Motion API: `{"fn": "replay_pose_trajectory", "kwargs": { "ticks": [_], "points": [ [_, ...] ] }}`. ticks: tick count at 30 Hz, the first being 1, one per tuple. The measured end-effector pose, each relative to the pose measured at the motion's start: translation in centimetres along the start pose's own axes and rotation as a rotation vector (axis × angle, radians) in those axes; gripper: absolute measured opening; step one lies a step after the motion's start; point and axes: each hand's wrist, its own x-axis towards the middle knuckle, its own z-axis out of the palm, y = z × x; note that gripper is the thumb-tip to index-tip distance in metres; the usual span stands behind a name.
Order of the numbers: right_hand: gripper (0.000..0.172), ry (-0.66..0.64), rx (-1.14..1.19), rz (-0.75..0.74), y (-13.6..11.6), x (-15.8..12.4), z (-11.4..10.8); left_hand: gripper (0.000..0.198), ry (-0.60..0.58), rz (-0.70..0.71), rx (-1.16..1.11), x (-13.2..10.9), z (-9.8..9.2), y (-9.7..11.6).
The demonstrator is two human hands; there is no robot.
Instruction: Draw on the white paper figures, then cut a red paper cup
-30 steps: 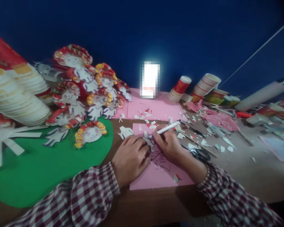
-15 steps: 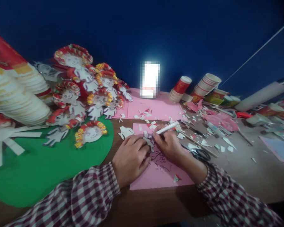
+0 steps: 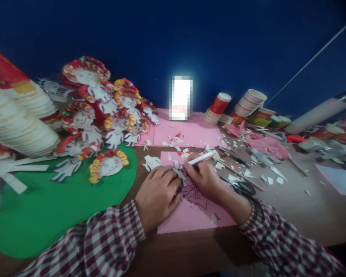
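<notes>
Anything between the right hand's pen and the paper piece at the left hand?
Nothing visible: right hand holds the white pen, its lower end close to the paper piece. Left hand is on the piece's left side. Tip contact unclear.

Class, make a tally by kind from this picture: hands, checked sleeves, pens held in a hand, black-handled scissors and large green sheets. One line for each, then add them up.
Left hand and right hand: 2
Left checked sleeve and right checked sleeve: 2
White pen, held: 1
Black-handled scissors: 1
Large green sheet: 1
Total: 7
</notes>
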Motion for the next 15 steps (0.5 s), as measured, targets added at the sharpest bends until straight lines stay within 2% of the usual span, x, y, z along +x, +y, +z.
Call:
{"fn": "replay_pose_trajectory", "kwargs": {
  "ticks": [15],
  "points": [
    [0.018, -0.028, -0.007, 0.000, -0.04, 0.06, 0.04, 0.021, 0.025, 0.012, -0.007, 0.03, -0.03, 0.05]
  ]
}}
